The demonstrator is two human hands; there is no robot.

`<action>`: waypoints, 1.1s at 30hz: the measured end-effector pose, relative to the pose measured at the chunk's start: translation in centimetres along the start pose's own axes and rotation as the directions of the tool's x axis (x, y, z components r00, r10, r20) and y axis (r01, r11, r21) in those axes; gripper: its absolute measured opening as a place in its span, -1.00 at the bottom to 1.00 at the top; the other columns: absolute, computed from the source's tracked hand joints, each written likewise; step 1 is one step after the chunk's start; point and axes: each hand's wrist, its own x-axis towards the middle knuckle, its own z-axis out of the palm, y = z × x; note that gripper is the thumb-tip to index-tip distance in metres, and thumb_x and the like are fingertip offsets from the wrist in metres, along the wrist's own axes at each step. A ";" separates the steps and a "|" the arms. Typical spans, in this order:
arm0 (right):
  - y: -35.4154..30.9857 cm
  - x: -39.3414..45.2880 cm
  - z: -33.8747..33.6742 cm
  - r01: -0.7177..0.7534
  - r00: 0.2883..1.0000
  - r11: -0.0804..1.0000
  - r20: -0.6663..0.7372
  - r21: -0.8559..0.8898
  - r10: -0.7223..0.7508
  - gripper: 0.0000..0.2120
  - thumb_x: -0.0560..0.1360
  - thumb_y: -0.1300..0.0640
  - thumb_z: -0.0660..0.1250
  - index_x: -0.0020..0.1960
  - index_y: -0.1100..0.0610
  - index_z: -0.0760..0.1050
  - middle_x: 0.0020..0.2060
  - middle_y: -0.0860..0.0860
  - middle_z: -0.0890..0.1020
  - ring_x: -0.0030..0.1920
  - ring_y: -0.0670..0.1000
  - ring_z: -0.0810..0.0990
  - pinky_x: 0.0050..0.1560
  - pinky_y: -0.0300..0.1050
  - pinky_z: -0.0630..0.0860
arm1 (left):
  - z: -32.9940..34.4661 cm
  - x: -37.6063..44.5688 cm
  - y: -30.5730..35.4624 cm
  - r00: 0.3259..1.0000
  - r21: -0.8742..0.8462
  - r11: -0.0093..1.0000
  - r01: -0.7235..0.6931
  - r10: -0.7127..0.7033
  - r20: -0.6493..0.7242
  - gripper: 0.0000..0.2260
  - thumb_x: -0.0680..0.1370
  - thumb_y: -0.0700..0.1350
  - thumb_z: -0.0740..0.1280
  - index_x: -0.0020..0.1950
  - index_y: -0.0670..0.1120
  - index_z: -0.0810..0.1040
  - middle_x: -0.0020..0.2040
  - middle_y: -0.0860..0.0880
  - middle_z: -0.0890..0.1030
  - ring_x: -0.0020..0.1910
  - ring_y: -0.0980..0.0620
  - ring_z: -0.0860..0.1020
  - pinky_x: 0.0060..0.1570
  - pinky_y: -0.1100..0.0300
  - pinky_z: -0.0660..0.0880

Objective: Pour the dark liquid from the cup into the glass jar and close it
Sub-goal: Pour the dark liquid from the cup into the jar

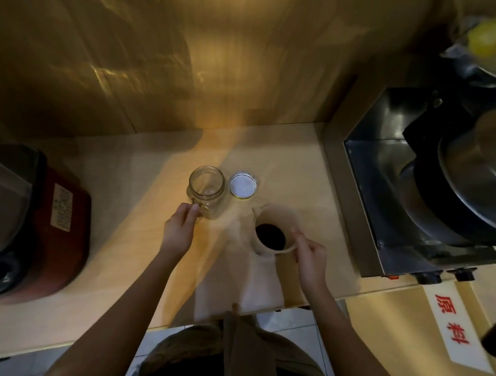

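Note:
An empty clear glass jar (206,190) stands open and upright on the wooden counter (121,230). My left hand (179,230) touches its near lower side with the fingertips. Just right of the jar lies its round lid (243,184), white inside facing up. Nearer to me stands a pale cup (272,233) with a spout at its far left rim and dark liquid inside. My right hand (310,256) grips the cup's right rim.
A red and black appliance with a clear lid (22,223) sits at the counter's left. A steel machine (440,188) with pots fills the right side. A white label with red characters (454,326) lies at the front right.

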 end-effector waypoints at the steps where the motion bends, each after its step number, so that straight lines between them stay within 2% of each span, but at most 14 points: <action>1: -0.1 0.2 0.2 -0.001 1.000 1.000 -0.003 0.008 0.001 -0.56 0.52 0.19 0.32 -0.49 0.17 0.28 -0.52 0.06 0.26 -0.57 -0.17 0.24 -0.47 -0.46 0.32 | 0.0 0.1 0.1 1.000 -0.016 1.000 0.013 -0.013 -0.002 -0.68 0.58 -0.01 0.11 -0.01 -0.22 0.52 -0.07 -0.08 0.58 -0.06 -0.03 0.48 -0.05 0.17 0.30; 4: -0.6 0.8 0.8 -0.004 1.000 0.999 -0.017 0.039 0.005 -0.52 0.50 0.21 0.34 -0.52 0.12 0.22 -0.55 0.01 0.22 -0.56 -0.15 0.20 -0.48 -0.38 0.32 | 0.1 0.4 0.4 0.997 -0.117 0.990 0.082 -0.082 0.003 -0.70 0.56 -0.03 0.15 -0.08 -0.21 0.56 -0.09 -0.10 0.59 -0.06 -0.04 0.47 -0.08 0.15 0.30; 7: -1.3 1.4 1.0 0.021 1.000 0.998 -0.012 0.055 -0.021 -0.48 0.48 0.22 0.36 -0.55 0.07 0.18 -0.59 -0.06 0.18 -0.52 -0.10 0.17 -0.42 -0.21 0.24 | 0.2 0.9 0.7 0.990 -0.231 0.963 0.140 -0.143 0.005 -0.73 0.45 -0.03 0.19 -0.28 -0.17 0.56 -0.19 -0.13 0.58 -0.13 -0.06 0.46 -0.12 0.09 0.35; 10: -2.3 2.0 1.5 0.060 0.998 0.994 0.016 0.091 -0.062 -0.54 0.44 0.10 0.39 -0.53 0.11 0.25 -0.52 0.04 0.23 -0.44 -0.03 0.24 -0.33 -0.14 0.27 | 0.1 1.4 1.1 0.977 -0.313 0.927 0.206 -0.213 0.012 -0.72 0.41 -0.05 0.19 -0.46 -0.10 0.51 -0.32 -0.11 0.54 -0.20 -0.06 0.43 -0.10 0.05 0.34; 14: -4.2 3.0 2.0 0.093 0.995 0.992 0.029 0.087 -0.096 -0.55 0.31 -0.20 0.35 -0.41 0.20 0.42 -0.43 0.14 0.35 -0.35 0.03 0.37 -0.26 -0.10 0.38 | 0.2 1.6 1.8 0.963 -0.399 0.887 0.234 -0.269 -0.034 -0.71 0.46 -0.10 0.16 -0.45 -0.13 0.46 -0.38 -0.10 0.49 -0.29 -0.04 0.40 -0.17 0.06 0.32; 16: -5.4 3.6 2.0 0.093 0.995 0.991 0.022 0.101 -0.095 -0.54 0.40 -0.16 0.33 -0.42 0.21 0.45 -0.48 0.14 0.41 -0.43 0.00 0.44 -0.35 -0.19 0.41 | 0.1 2.0 2.0 0.959 -0.421 0.877 0.231 -0.279 -0.054 -0.71 0.47 -0.10 0.15 -0.43 -0.14 0.44 -0.39 -0.11 0.48 -0.32 -0.03 0.40 -0.18 0.07 0.31; 18: -6.5 4.2 1.9 0.107 0.994 0.987 -0.001 0.117 -0.107 -0.59 0.53 -0.01 0.28 -0.38 0.23 0.54 -0.47 0.06 0.53 -0.44 -0.14 0.56 -0.40 -0.31 0.49 | -0.2 2.4 2.4 0.953 -0.448 0.862 0.238 -0.295 -0.062 -0.71 0.46 -0.10 0.16 -0.44 -0.14 0.43 -0.41 -0.12 0.47 -0.36 -0.03 0.38 -0.22 0.08 0.31; 21: -7.6 5.1 1.8 0.171 0.985 0.980 0.014 0.101 -0.174 -0.48 0.49 -0.06 0.29 -0.34 0.40 0.54 -0.47 0.14 0.54 -0.36 0.05 0.56 -0.25 -0.09 0.52 | -0.8 2.9 3.0 0.948 -0.540 0.807 0.240 -0.315 -0.050 -0.71 0.47 -0.11 0.16 -0.46 -0.12 0.36 -0.54 -0.04 0.43 -0.48 0.01 0.34 -0.38 0.14 0.27; 23: -8.6 5.5 1.8 0.237 0.967 0.966 0.069 0.099 -0.244 -0.50 0.44 -0.09 0.29 -0.48 0.28 0.42 -0.58 0.03 0.40 -0.47 0.00 0.41 -0.34 -0.13 0.41 | -1.6 3.4 3.5 0.949 -0.616 0.747 0.250 -0.316 0.002 -0.70 0.47 -0.10 0.15 -0.46 -0.08 0.28 -0.65 0.06 0.36 -0.56 0.05 0.28 -0.49 0.21 0.23; 25: -9.6 6.1 1.6 0.276 0.951 0.954 0.110 0.114 -0.288 -0.52 0.51 -0.01 0.28 -0.50 0.20 0.35 -0.62 -0.06 0.31 -0.55 -0.07 0.30 -0.42 -0.20 0.30 | -2.6 3.8 4.2 0.951 -0.657 0.710 0.253 -0.306 0.035 -0.70 0.47 -0.09 0.14 -0.47 -0.05 0.23 -0.68 0.08 0.28 -0.65 0.11 0.21 -0.61 0.32 0.16; 27: -11.2 5.9 1.5 0.317 0.939 0.945 0.116 0.079 -0.325 -0.55 0.57 0.07 0.23 -0.46 0.23 0.38 -0.58 0.03 0.31 -0.56 -0.11 0.28 -0.44 -0.24 0.28 | -3.5 3.5 5.2 0.961 -0.679 0.699 0.224 -0.273 0.036 -0.68 0.46 -0.11 0.14 -0.51 -0.02 0.22 -0.69 0.09 0.23 -0.69 0.16 0.14 -0.66 0.38 0.08; 29: -12.1 6.1 1.5 0.388 0.913 0.922 0.132 0.021 -0.387 -0.56 0.57 0.08 0.23 -0.45 0.24 0.38 -0.54 0.08 0.31 -0.56 -0.13 0.29 -0.45 -0.31 0.30 | -4.2 3.2 6.6 0.975 -0.662 0.726 0.184 -0.219 0.031 -0.57 0.47 -0.14 0.15 -0.62 0.00 0.24 -0.71 0.10 0.21 -0.71 0.17 0.12 -0.66 0.40 0.04; 31: -14.1 6.4 1.5 0.448 0.885 0.893 0.150 -0.027 -0.440 -0.51 0.51 -0.03 0.28 -0.48 0.24 0.38 -0.56 0.08 0.35 -0.55 -0.10 0.33 -0.43 -0.29 0.31 | -4.9 2.9 8.2 0.986 -0.615 0.774 0.150 -0.159 0.041 -0.49 0.49 -0.13 0.18 -0.70 -0.05 0.26 -0.72 0.09 0.22 -0.73 0.17 0.13 -0.66 0.41 0.04; 33: -17.6 6.1 3.1 0.580 0.792 0.815 0.245 -0.011 -0.560 -0.43 0.42 -0.18 0.25 -0.51 0.28 0.39 -0.58 0.10 0.37 -0.52 0.02 0.35 -0.41 -0.19 0.32 | -7.9 1.7 10.0 0.995 -0.606 0.795 0.010 -0.071 -0.076 -0.53 0.51 -0.09 0.22 -0.62 -0.05 0.32 -0.71 0.08 0.27 -0.71 0.16 0.17 -0.64 0.40 0.06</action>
